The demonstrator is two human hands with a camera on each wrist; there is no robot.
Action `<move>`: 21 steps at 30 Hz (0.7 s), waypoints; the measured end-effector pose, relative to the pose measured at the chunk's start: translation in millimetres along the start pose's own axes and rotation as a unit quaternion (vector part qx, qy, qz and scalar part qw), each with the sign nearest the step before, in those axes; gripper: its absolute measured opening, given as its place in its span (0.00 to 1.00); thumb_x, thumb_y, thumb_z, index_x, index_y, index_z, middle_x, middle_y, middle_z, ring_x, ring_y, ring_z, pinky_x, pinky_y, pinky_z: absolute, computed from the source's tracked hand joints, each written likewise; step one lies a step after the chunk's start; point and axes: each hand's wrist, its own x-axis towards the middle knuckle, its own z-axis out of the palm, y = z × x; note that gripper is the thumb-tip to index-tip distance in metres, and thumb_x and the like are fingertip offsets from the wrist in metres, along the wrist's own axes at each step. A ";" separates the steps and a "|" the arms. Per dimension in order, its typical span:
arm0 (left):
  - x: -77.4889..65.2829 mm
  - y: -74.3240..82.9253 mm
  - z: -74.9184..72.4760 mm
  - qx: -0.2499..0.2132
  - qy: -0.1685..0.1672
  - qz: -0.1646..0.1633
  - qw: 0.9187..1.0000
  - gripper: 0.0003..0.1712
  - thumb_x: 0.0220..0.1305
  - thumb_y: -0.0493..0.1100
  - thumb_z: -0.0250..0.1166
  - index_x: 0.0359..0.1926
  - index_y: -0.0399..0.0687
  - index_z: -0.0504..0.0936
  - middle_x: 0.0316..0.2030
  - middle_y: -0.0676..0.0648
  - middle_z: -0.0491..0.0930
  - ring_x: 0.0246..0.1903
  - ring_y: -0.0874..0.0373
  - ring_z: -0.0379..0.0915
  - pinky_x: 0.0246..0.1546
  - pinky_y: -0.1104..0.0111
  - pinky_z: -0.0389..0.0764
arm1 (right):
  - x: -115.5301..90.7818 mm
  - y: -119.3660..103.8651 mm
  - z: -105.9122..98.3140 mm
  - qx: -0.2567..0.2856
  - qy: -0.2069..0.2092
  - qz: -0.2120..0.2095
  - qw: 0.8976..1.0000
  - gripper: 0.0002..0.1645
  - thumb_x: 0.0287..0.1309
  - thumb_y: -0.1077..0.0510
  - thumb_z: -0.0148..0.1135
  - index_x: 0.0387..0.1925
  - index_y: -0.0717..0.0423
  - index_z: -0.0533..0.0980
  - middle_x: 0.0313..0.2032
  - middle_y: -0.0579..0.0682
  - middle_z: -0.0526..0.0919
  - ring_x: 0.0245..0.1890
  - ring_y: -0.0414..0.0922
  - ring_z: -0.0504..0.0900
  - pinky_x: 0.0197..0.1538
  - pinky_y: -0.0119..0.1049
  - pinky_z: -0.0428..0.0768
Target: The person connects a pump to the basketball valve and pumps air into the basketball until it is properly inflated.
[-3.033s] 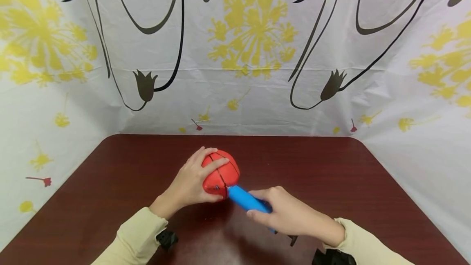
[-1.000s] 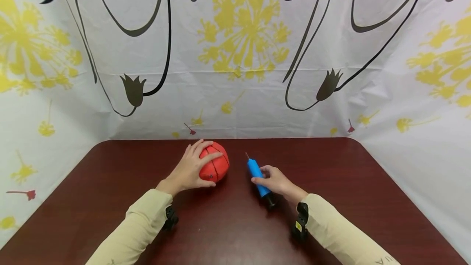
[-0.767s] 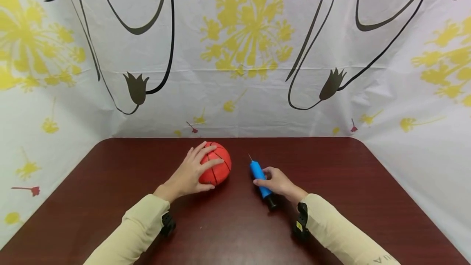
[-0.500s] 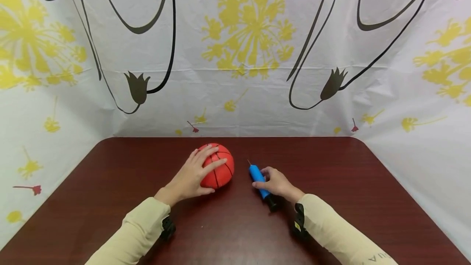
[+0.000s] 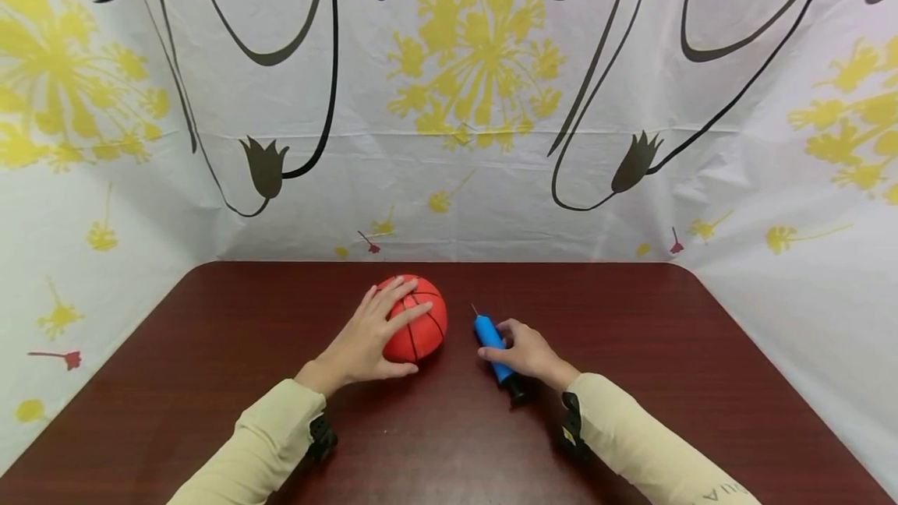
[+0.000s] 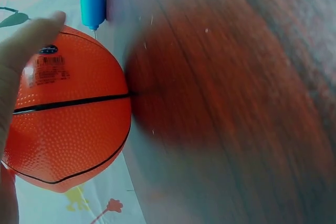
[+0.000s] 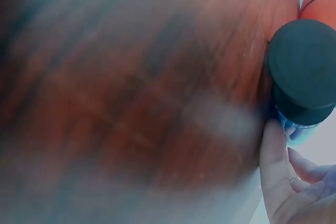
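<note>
A small orange-red toy basketball [image 5: 419, 337] with black lines sits on the table, left of centre in the head view. My left hand [image 5: 361, 337] holds it from its left side, fingers spread over the top and thumb low at the front. In the left wrist view a printed barcode [image 6: 50, 69] shows on the ball. To the right, a blue hand pump [image 5: 489, 333] lies slanted, its thin needle pointing away and its black handle [image 5: 515, 390] toward me. My right hand [image 5: 529, 351] holds the pump's barrel between thumb and fingers. Needle and ball are apart.
The dark reddish-brown table [image 5: 435, 443] has rounded far corners. A white cloth [image 5: 449, 201] with yellow and grey flower prints hangs behind and at both sides. Black wrist cameras [image 5: 321, 439] sit on both cuffs.
Three seconds ago the pump's needle end was against the ball. Since then the pump has moved right and down to the table. The ball has been turned; its front valve mark is out of sight.
</note>
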 end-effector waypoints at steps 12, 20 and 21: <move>0.6 4.8 -1.8 -0.011 0.045 -0.012 0.999 0.46 0.39 0.62 0.66 0.61 0.56 0.62 0.62 0.44 0.55 0.62 0.45 0.47 0.52 0.43 0.57 | -2.1 6.5 -2.7 0.006 0.009 -0.018 1.000 0.36 0.43 0.46 0.65 0.49 0.65 0.69 0.31 0.51 0.76 0.30 0.43 0.73 0.33 0.36 0.73; -2.4 9.2 -5.5 -0.013 0.046 -0.018 0.999 0.44 0.41 0.65 0.63 0.60 0.55 0.63 0.61 0.45 0.56 0.62 0.46 0.47 0.51 0.43 0.58 | -5.9 7.2 -5.8 0.028 0.001 -0.010 1.000 0.35 0.44 0.47 0.65 0.49 0.66 0.68 0.33 0.53 0.76 0.31 0.44 0.73 0.28 0.35 0.74; -2.8 9.6 -6.1 -0.016 0.048 -0.019 0.999 0.45 0.41 0.65 0.63 0.60 0.55 0.63 0.61 0.45 0.56 0.62 0.46 0.48 0.51 0.43 0.58 | -6.2 7.8 -6.1 0.033 -0.002 -0.007 0.999 0.35 0.45 0.47 0.65 0.50 0.66 0.68 0.34 0.53 0.76 0.30 0.44 0.73 0.27 0.35 0.74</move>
